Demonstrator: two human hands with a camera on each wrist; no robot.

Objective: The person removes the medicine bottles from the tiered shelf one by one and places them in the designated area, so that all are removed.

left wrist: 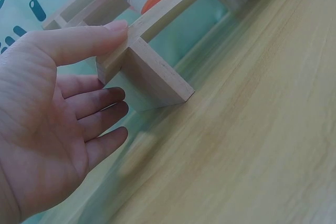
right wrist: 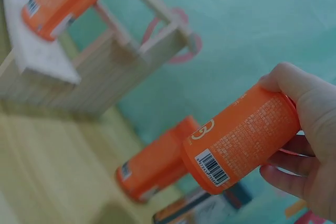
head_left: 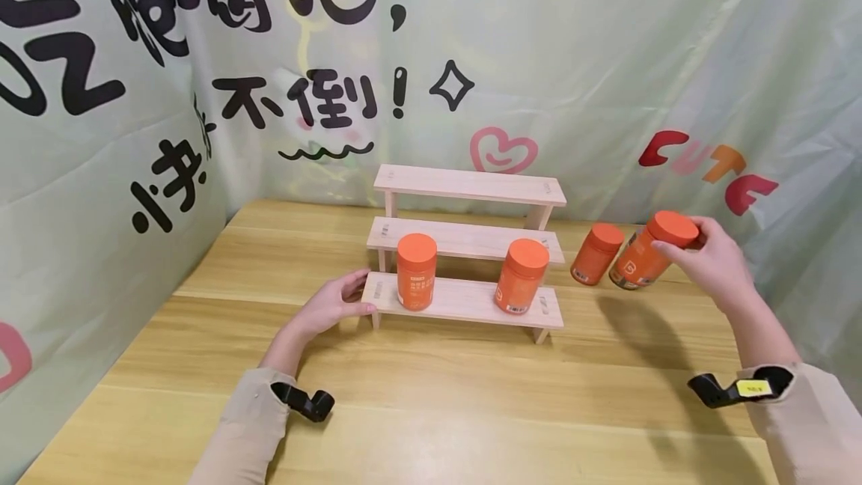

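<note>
Grasping a tilted orange jar (head_left: 644, 258) with the curled fingers (right wrist: 287, 178) of the right hand (head_left: 723, 264) at the right of the head view, just beside a second jar (head_left: 595, 254) on the worktop (head_left: 431, 410). Pinching the left end of the bottom step (head_left: 465, 298) of a three-step wooden shelf (head_left: 465, 238) with the fingers of the left hand (head_left: 328, 307), left of the frame's centre, with a third jar (head_left: 416, 275) upright near that end and a fourth jar (head_left: 521, 279) toward the other.
</note>
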